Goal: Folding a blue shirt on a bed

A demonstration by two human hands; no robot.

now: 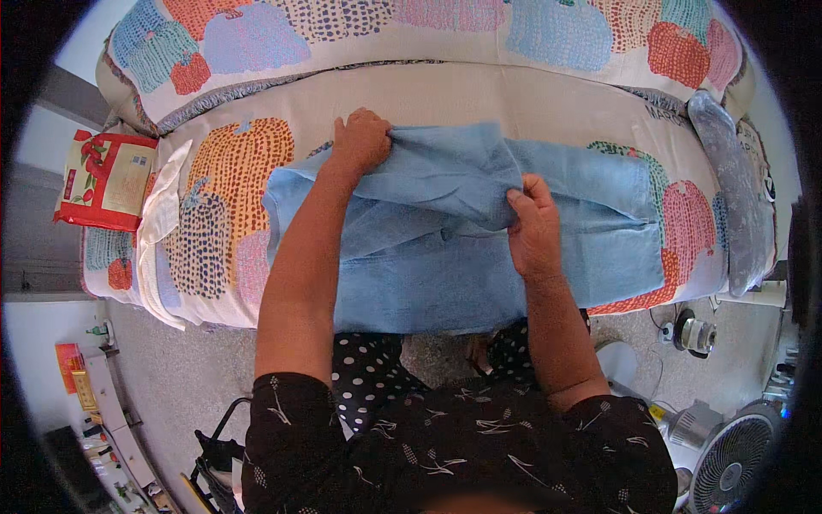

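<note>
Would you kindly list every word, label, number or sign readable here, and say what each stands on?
I'm leaving the wording itself unquoted, but lettering shows here:
Sofa cover: a short run of dark capital letters at the seat's right rear.
Red-and-cream package: print too small to read.
Right armrest, beside the grey cushion: dark marks, perhaps letters, too distorted to read.
Light-blue cloth: no text visible.

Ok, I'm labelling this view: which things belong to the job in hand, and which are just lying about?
In use:
light blue cloth, held by the left hand and right hand
pumpkin-patterned cover, beneath it

Lying about:
red-and-cream package, left
white cloth, beside the package
grey patterned cushion, right
fan, lower right
</note>
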